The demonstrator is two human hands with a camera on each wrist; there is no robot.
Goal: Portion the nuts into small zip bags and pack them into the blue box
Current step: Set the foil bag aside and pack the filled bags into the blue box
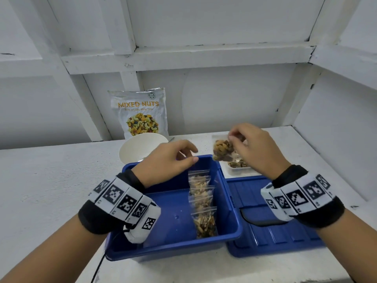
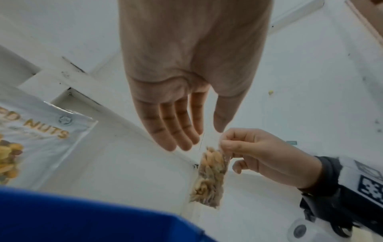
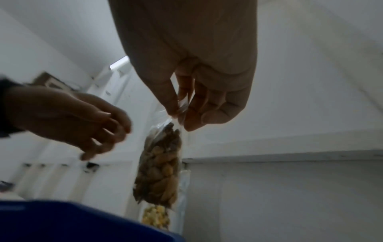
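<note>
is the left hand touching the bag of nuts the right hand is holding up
Apart. The left wrist view shows white background between the left hand's straight fingers and the bag, which only the right hand pinches at its top.

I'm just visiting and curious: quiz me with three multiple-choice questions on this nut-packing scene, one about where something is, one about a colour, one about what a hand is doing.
1. Where do the packed zip bags stand?
A. Along the right wall inside the box
B. In the bowl
C. On the lid

2. What colour is the box?
A. White
B. Blue
C. Green

3. What is the right hand doing?
A. Resting flat on the table
B. Gripping the bowl
C. Pinching the top of a filled bag

Answers:
1. A, the head view shows the row of bags upright against the box's right side.
2. B, its walls and floor are plainly blue, like the lid beside it.
3. C, the right wrist view shows thumb and fingers pinching the bag's top while the nuts hang below; the left hand holds nothing.
</note>
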